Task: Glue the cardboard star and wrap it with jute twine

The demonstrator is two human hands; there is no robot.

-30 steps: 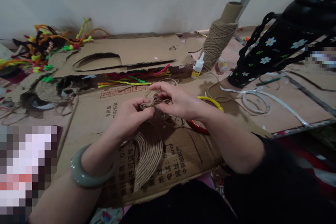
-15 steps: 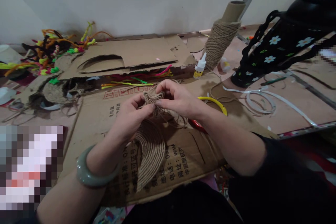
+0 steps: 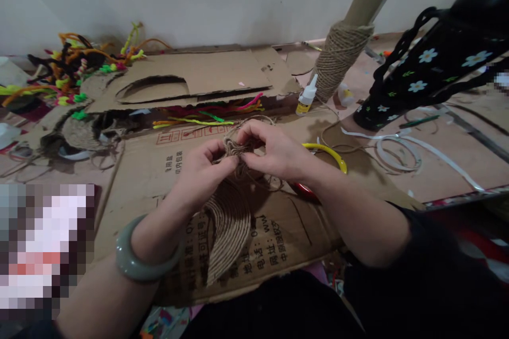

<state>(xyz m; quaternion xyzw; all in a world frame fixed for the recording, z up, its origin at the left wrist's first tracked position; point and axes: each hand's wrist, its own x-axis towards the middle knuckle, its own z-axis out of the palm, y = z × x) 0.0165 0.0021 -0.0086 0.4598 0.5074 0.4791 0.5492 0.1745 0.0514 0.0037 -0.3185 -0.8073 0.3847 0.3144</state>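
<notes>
My left hand [image 3: 199,175] and my right hand [image 3: 272,151] meet over a flattened cardboard sheet [image 3: 143,180]. Both pinch a small piece of coiled jute twine [image 3: 234,149] between their fingertips. Below them hangs a wing-shaped jute piece [image 3: 228,230], wound in rows, its top under my left fingers. Loose twine loops [image 3: 266,183] trail from the piece toward my right wrist. A pale green bangle [image 3: 137,265] circles my left wrist.
A jute spool [image 3: 342,55] on a cardboard tube stands at the back right, a small glue bottle [image 3: 307,98] beside it. Yellow and red handles [image 3: 326,151] lie under my right forearm. Coloured pipe cleaners [image 3: 67,71] pile at the back left. A black flowered bag [image 3: 429,71] is at the right.
My fingers have shifted on the small jute piece, turning and bunching it. The view has drifted slightly; both hands stay in the same place.
</notes>
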